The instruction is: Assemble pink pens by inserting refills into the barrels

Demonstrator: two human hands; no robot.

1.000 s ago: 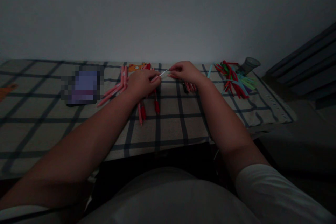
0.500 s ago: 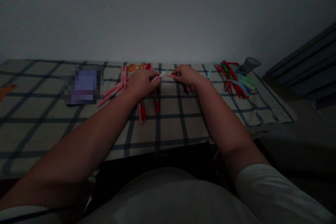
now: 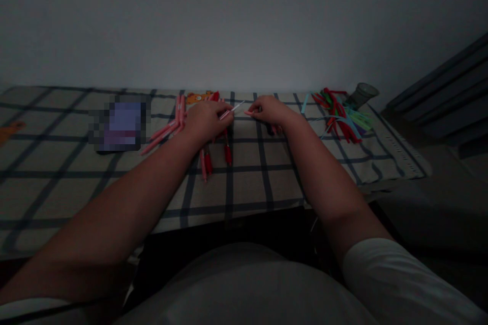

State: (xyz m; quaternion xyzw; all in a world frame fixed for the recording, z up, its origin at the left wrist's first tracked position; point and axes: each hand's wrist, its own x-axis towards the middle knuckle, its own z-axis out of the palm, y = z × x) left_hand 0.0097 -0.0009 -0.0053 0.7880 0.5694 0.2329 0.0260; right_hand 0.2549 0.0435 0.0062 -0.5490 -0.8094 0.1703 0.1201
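My left hand (image 3: 208, 119) is closed in a pinch around a slim pink tube with a thin white rod (image 3: 238, 106) sticking out of its right end. Facing it across a small gap, my right hand (image 3: 271, 108) pinches a short pink piece (image 3: 249, 112) between thumb and fingertips. Below my left hand lie a pink stick (image 3: 203, 167) and red-tipped pieces (image 3: 227, 154), partly covered by the hand. Bent pink straws (image 3: 168, 131) rest to its left. Something dark and pink (image 3: 273, 129) shows under my right hand, too dim to make out.
A checked cloth (image 3: 247, 188) covers the table against the wall. A blurred phone-like device (image 3: 124, 124) lies left, an orange object (image 3: 11, 132) at the far left. A bear-shaped orange item (image 3: 196, 97) is behind my left hand. Coloured strips (image 3: 337, 119) and a cup (image 3: 364, 94) are right.
The short pink piece in my right hand has shifted slightly, now showing less beyond the fingertips. My left hand and the white rod stay almost still.
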